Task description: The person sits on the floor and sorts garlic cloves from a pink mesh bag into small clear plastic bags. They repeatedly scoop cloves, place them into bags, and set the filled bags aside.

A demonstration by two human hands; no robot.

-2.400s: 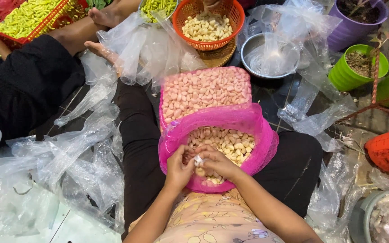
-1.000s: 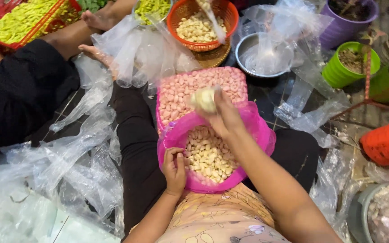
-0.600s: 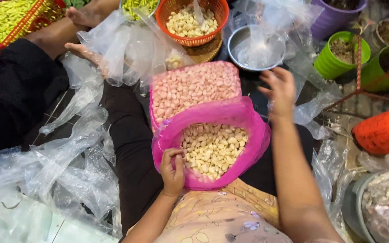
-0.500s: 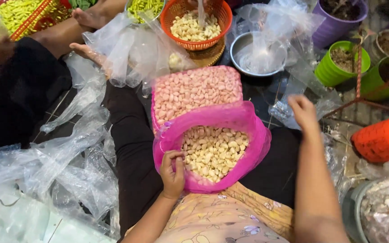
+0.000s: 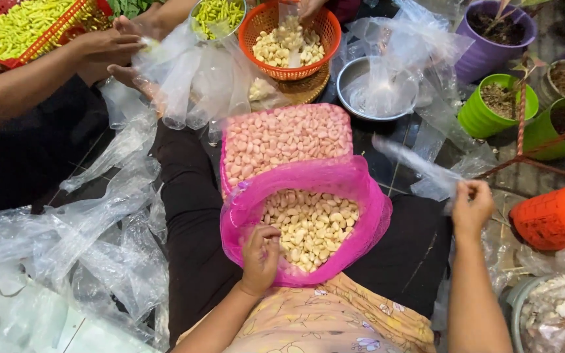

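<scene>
A bag of peeled garlic cloves (image 5: pixel 308 225) rests on the person's lap, at the centre. The left hand (image 5: pixel 261 258) sits on its near left edge. Just beyond the bag, touching it, lies a tray of unpeeled cloves (image 5: pixel 282 138). The right hand (image 5: pixel 471 208) is off to the right, pinching a plastic bag (image 5: pixel 420 167). Farther back stand a basket of cloves (image 5: pixel 292 40) and, to its right, a metal bowl (image 5: pixel 348 78). Plant pots (image 5: pixel 495 104) stand at far right. Loose plastic bags (image 5: pixel 80 242) lie piled to the left.
</scene>
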